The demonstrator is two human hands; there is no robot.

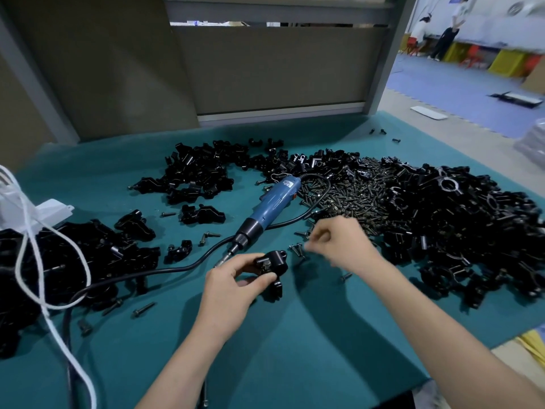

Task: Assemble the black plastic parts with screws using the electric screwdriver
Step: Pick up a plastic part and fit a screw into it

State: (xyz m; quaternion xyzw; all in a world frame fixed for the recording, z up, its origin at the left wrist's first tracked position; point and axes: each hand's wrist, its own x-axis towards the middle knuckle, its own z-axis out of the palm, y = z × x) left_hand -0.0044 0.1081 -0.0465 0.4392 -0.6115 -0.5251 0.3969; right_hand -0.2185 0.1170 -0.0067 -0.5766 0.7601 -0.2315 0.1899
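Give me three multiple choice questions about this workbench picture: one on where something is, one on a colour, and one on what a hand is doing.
1. Where is the screwdriver?
A) in a box
B) lying on the mat
C) hanging from a hook

2. What colour is the screwdriver's body?
A) red
B) yellow
C) blue

3. What is the left hand doing?
A) holding a black part
B) lying flat on the mat
C) gripping the screwdriver

Answers:
1 B, it lies on the teal mat with its tip near the left hand.
2 C, its casing is blue above a black collar.
3 A, the fingers and thumb curl round the part.
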